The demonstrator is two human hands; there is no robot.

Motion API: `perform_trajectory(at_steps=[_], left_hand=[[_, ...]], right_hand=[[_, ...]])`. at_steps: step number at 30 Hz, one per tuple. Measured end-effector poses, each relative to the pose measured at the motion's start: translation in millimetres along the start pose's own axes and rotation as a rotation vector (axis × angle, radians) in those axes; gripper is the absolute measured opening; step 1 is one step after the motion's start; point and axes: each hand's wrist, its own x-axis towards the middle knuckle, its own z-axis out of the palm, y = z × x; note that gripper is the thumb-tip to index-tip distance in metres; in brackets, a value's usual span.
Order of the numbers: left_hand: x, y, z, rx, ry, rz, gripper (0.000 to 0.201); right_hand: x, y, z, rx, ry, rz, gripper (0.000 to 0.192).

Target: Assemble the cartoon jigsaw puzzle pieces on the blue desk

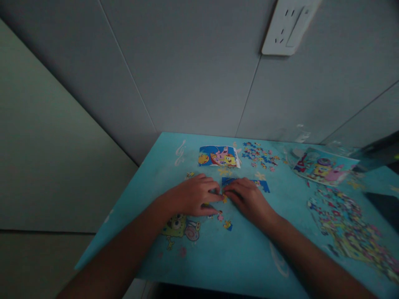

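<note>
Blue, knob-edged, cardboard-looking puzzle strip [264, 185] lies mid turquoise printed table [243, 257], partly under bare right hand [247, 194], likely light, stiff, easily split, best taken by outer edges; right grip pinched, contents unclear, bare left hand [202, 195] loosely spread, nothing visibly held.

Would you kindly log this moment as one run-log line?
left hand: fingertip by yellow piece; right hand: partly covering blue puzzle section; picture card: beyond both hands; loose pieces: right of card

One head-worn view, looking forward and steeply down from the near side of a blue surface [243, 257], close behind the wearer's forearms [131, 245], a grey wall [193, 74] filling the upper part.
</note>
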Motion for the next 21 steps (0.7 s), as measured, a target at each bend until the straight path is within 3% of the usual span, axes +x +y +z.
perform_trajectory(at_steps=[8, 21], left_hand=[[-1, 0, 0.8, -0.007, -0.030, -0.017, 0.038], [1, 3, -1.6, -0.003, -0.003, -0.006, 0.034]], right_hand=[[-13, -5, -14, -0.052, -0.022, 0.004, 0.020], [-15, -8, -14, -0.155, -0.104, -0.033, 0.037]])
